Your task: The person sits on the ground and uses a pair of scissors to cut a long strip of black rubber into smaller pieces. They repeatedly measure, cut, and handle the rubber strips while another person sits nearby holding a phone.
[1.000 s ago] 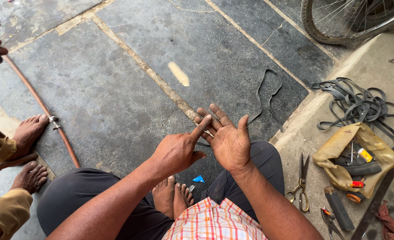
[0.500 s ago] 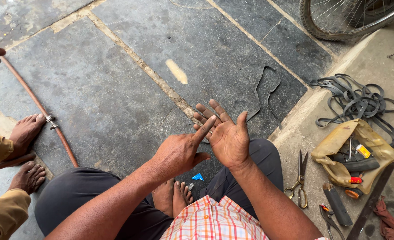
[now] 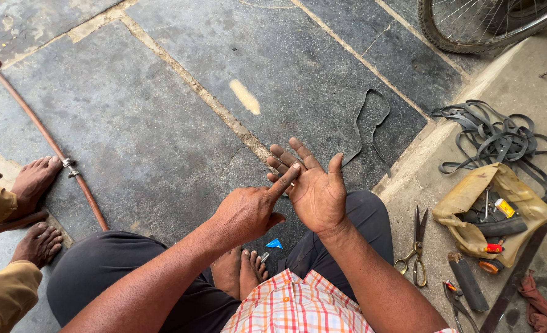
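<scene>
Dark grey stone-slab floor [image 3: 162,135] with pale mortar joints fills most of the view; raised concrete ledge [image 3: 520,80] runs along the right. Spoked bicycle wheel [image 3: 470,24] at top right, partly out of frame. Long reddish-brown hose [image 3: 51,145] with a metal clamp crosses the left side, next to another person's bare feet [image 3: 36,209]. Pile of black rubber strips [image 3: 492,132] on the ledge; one thin black rubber loop [image 3: 369,126] lies on the slabs just beyond the hands. Yellowish plastic tool pouch [image 3: 498,213] below the pile, metal scissors [image 3: 416,246] beside it. Person's right hand [image 3: 313,188] is raised, palm up, fingers spread, empty. Left hand [image 3: 249,213] is loosely curled with its index finger extended, tip pressing on the right palm near the finger bases; it grips nothing. Loop lies ahead and right of the hands, long axis running away from the person, nearer the right hand. Small blue scrap [image 3: 274,243] by the person's own feet.
</scene>
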